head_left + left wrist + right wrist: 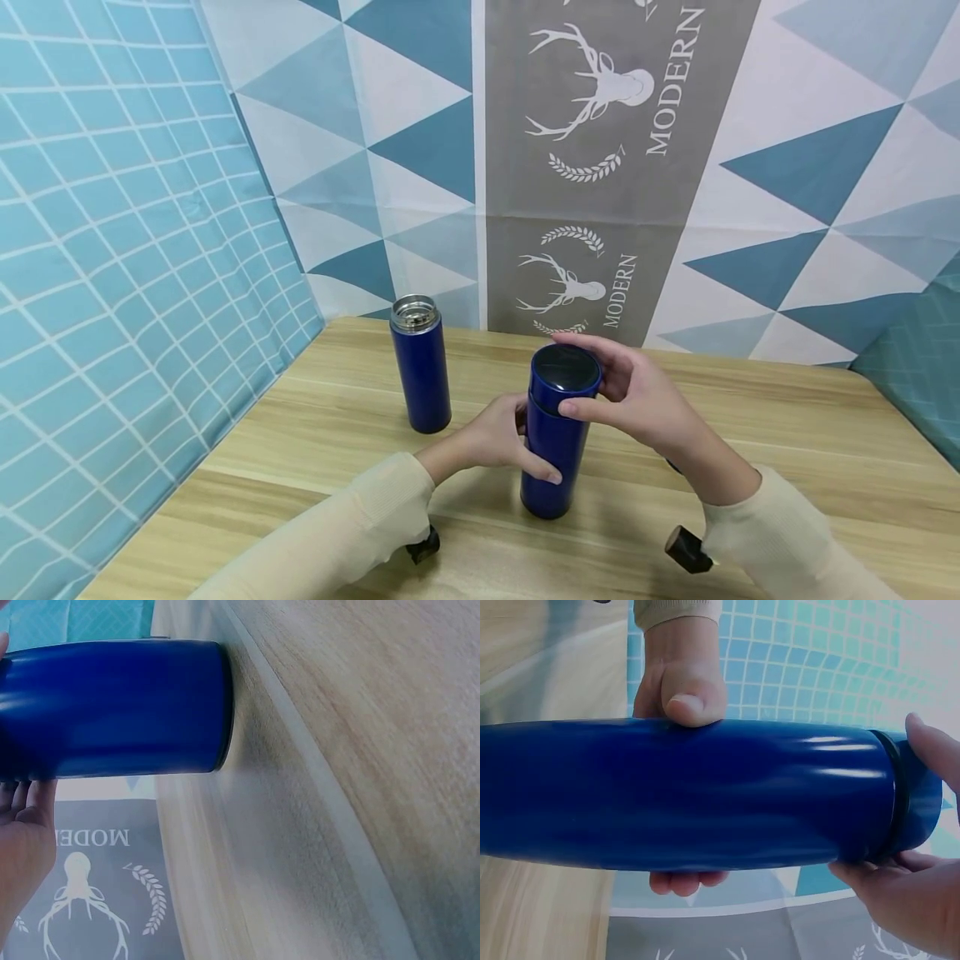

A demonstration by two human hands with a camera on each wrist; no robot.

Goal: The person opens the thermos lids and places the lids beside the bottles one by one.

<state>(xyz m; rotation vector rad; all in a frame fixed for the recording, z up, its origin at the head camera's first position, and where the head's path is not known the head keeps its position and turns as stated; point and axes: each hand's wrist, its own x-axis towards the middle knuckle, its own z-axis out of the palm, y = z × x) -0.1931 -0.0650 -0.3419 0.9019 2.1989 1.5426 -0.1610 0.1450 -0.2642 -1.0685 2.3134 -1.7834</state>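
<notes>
A dark blue thermos bottle stands upright in front of me, its base close to the tabletop. My left hand grips the body around its middle, thumb across the near side. At the top, my right hand holds the glossy black-topped lid between thumb and fingers. In the right wrist view a dark ring shows between lid and body. Behind and to the left stands a second blue thermos bottle, lidless, with a bare silver neck.
The wood-grain table runs back to a patterned cloth with a blue checked cloth on the left. A small dark blue thing is mostly hidden behind my right wrist. Black wrist cameras hang below both sleeves.
</notes>
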